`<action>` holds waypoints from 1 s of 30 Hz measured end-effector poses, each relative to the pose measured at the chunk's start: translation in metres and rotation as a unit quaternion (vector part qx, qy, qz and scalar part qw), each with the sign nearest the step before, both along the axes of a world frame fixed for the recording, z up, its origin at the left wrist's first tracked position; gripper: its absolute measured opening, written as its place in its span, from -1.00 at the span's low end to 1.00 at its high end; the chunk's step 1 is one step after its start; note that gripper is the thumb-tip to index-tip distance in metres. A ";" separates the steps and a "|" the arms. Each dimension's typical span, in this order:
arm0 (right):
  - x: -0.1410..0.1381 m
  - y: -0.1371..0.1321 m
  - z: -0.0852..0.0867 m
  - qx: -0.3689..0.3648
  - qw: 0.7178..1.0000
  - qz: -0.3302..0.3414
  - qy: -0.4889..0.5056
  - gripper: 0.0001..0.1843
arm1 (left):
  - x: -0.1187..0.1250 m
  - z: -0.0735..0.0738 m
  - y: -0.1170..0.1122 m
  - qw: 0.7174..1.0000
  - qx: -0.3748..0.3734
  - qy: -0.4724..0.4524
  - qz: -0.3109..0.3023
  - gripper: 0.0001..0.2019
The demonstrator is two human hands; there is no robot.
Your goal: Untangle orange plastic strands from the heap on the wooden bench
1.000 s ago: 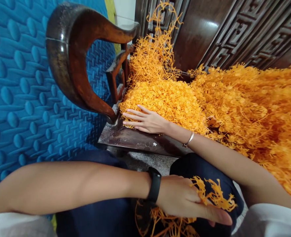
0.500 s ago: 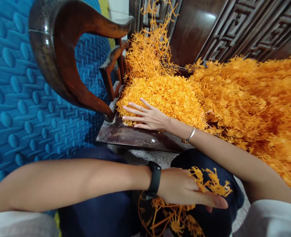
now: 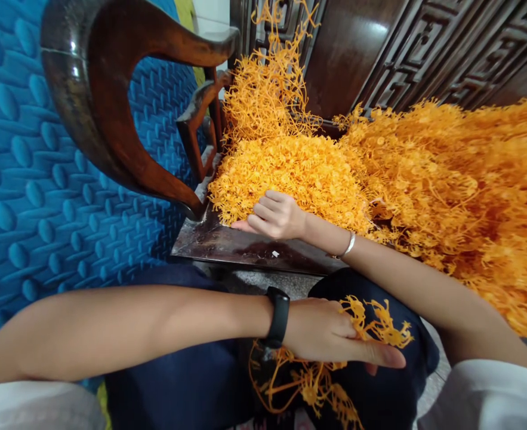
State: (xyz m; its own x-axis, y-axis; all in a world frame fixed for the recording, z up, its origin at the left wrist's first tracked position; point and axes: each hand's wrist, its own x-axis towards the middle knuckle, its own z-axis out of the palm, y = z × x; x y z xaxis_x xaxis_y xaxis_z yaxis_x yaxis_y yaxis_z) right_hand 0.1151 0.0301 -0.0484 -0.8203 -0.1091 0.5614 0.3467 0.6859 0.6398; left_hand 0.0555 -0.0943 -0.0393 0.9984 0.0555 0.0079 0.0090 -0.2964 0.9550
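My left hand (image 3: 323,329), with a black band on its wrist, is closed around orange branched plastic pieces (image 3: 375,322) above my lap. Some of them stick out past the fingers, and more strands (image 3: 310,382) hang below the hand. At the front edge of a heap of small orange plastic pieces (image 3: 290,170), my right hand (image 3: 277,215) is curled into a fist with its thumb pointing left. A silver bracelet circles that wrist. Whatever lies inside the right fingers is hidden.
The heap rests on a dark wooden bench seat (image 3: 231,245) beside a curved armrest (image 3: 93,107). Stringy orange plastic (image 3: 263,89) rises behind it. A larger orange mass (image 3: 464,197) spreads to the right. Blue textured padding (image 3: 34,179) covers the left side.
My right hand has gone from flat with spread fingers to a closed fist at the heap's front edge. My left hand keeps its hold, nearly unmoved.
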 end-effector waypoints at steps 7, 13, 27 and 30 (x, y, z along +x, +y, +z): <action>-0.009 -0.009 0.002 -0.068 0.994 -0.060 -0.054 -0.54 | -0.001 0.002 0.002 1.000 -0.007 0.014 -0.005 -0.52; -0.006 -0.021 0.013 -0.113 0.985 -0.075 -0.103 -0.50 | -0.003 0.003 0.003 1.000 -0.018 0.017 0.011 -0.51; -0.011 -0.026 0.026 -0.173 0.974 -0.027 -0.145 -0.56 | -0.003 0.003 0.002 1.000 0.000 0.019 0.007 -0.39; -0.013 -0.023 0.023 -0.193 0.957 -0.048 -0.209 -0.33 | -0.003 0.003 0.003 0.999 0.002 0.037 0.009 -0.32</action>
